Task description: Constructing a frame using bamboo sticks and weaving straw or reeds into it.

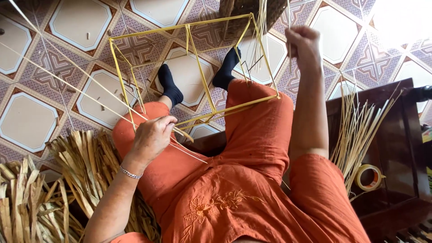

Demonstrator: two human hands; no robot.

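Lap: orange clothes (252,180), seated, knees propping the work.
Frame (193,72): yellow stick box resting on the knees, steadied there.
Left hand (150,137): clamped on the frame's near corner, holding it still.
Right hand (302,42): raised, fingers pinched together on a thin strip (288,13), pulled taut.
Tape (369,177): on the dark bench, within reach.

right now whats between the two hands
In the head view, the yellow stick frame spans the gap between the left hand and the raised right hand, with two dark-socked feet on the tiled floor behind it.

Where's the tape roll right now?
Head view, lower right: the tape roll lies on the dark wooden bench, beside the bundle of bamboo strips.
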